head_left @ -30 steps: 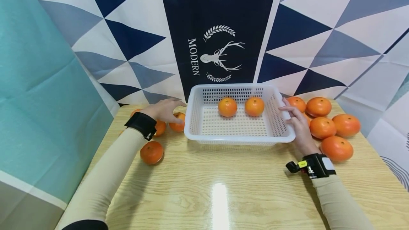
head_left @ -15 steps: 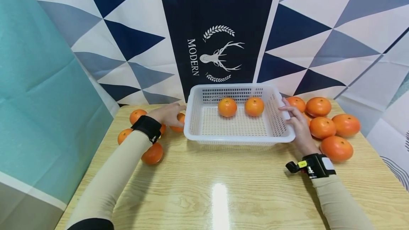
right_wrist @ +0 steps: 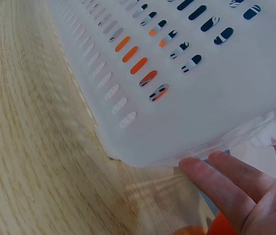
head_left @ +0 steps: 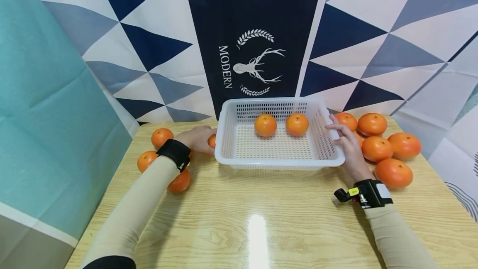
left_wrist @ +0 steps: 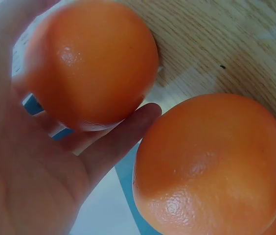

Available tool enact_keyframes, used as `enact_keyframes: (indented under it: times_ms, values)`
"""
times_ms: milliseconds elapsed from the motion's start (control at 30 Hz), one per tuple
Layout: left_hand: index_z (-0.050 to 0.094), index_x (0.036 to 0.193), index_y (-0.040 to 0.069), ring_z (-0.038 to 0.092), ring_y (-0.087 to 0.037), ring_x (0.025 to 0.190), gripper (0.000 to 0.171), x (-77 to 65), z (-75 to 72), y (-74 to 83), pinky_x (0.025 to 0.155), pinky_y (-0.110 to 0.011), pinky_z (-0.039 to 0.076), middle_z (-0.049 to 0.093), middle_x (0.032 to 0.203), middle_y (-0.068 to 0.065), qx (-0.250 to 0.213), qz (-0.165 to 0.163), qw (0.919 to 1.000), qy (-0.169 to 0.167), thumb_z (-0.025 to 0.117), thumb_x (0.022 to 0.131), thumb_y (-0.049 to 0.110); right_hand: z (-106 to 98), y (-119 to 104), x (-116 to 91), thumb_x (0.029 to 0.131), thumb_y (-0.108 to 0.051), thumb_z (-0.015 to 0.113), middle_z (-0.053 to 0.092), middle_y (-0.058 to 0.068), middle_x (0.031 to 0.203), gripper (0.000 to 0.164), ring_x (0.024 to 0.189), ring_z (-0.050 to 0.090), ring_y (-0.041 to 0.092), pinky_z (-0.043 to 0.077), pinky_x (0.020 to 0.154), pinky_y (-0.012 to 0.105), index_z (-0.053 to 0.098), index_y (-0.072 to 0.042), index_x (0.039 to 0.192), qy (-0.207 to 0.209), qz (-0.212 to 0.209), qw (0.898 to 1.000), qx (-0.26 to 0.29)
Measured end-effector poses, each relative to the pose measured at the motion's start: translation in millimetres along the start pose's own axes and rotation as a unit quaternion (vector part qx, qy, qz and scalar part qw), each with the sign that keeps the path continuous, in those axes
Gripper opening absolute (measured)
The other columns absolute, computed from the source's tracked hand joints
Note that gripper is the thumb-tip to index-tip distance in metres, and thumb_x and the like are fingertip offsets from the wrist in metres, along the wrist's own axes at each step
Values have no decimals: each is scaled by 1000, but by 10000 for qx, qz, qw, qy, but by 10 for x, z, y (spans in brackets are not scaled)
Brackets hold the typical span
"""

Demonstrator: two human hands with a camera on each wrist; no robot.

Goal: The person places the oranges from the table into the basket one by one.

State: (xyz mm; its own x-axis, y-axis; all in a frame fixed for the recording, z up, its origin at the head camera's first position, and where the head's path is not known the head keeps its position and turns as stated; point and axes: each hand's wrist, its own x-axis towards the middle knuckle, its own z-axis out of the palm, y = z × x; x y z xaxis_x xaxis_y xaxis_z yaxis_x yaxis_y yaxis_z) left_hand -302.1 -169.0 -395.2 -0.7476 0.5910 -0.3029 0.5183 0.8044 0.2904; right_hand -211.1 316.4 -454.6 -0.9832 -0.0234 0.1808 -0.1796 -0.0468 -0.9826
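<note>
My left hand (head_left: 196, 138) reaches down just left of a white plastic basket (head_left: 276, 162). Its thumb and fingers curve around an orange (head_left: 211, 141), mostly covered by the hand in the head view. Seen from the left wrist, that orange (left_wrist: 94, 63) lies within the hand, and a second orange (left_wrist: 216, 166) sits close beside a fingertip. My right hand (head_left: 349, 148) holds the basket's right rim, fingertips over the edge. In the right wrist view, other fingers (right_wrist: 216, 183) touch the basket's outer side. Two oranges (head_left: 265, 125) (head_left: 297, 125) rest inside the basket, near its back wall.
More oranges lie left of the basket, including one orange (head_left: 162, 137) at the back and one orange (head_left: 179, 180) partly under the left forearm. Several others (head_left: 377, 149) cluster beside the right hand. A patterned cloth (head_left: 160, 45) hangs behind the wooden table (head_left: 231, 215).
My left hand has moved slightly right and down, its fingers closing around the orange beside the basket. Oranges behind its wrist have come into view. The right hand and basket stay put.
</note>
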Motion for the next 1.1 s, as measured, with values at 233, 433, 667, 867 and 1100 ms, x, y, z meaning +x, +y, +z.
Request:
enact_keyframes:
  times_ms: [233,433,667,867,1100]
  values:
    - [64,151,20,64,-29,113,74,117,89,-159,102,-45,56,73,129,-14,-63,59,10000,27,83,92,60,2,-2,-2,104,5,36,16,8,192,47,181,5,32,41,115,8,68,-15,133,29,-55,10000,-38]
    - [64,152,15,63,-32,116,69,4,0,67,104,-47,56,72,133,-17,94,-340,9993,-102,84,96,48,1,-13,-9,105,5,36,15,8,192,47,181,4,32,40,117,8,68,-15,134,37,-27,9999,-91]
    - [66,147,28,63,-25,104,83,473,367,-615,90,-42,57,72,123,-6,68,-146,9998,72,84,83,77,4,-22,-4,105,4,35,14,4,192,49,181,2,31,37,124,10,68,-15,135,8,20,10000,-23]
    - [64,153,14,64,-32,113,69,7,5,68,103,-46,57,72,132,-18,123,-380,9992,-43,85,95,47,3,-31,-6,106,4,35,13,5,193,49,181,2,31,38,124,10,68,-16,135,3,44,10000,-49]
    - [63,155,16,63,-31,115,73,14,21,28,105,-46,56,71,134,-16,161,-368,9992,85,84,95,53,5,-19,-5,105,5,35,15,6,192,49,181,4,30,37,124,9,69,-15,134,8,-18,10000,-60]
